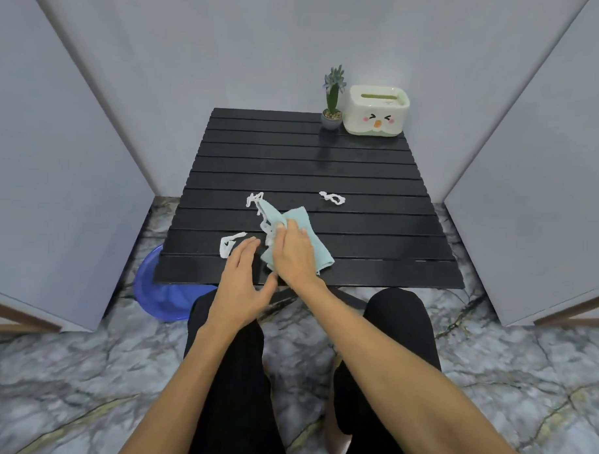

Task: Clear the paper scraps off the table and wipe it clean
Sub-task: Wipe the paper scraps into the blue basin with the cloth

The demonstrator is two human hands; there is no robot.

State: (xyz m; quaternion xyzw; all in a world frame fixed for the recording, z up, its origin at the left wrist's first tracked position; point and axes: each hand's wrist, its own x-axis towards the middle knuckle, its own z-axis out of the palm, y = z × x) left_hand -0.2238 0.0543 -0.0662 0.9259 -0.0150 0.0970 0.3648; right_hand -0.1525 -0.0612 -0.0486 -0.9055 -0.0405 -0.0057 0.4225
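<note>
The left hand (242, 279) is hovering open at the near desk (376, 229) edge, its fingers (248, 245) spread just short of one paper scrap (230, 243). Beside it the right hand (295, 254) is pressing flat, fingers extended, on a light blue cloth (311, 239), with tangled scraps (261, 212) lying just beyond and left of its fingertips. Another scrap (333, 197) is lying farther off to the right.
</note>
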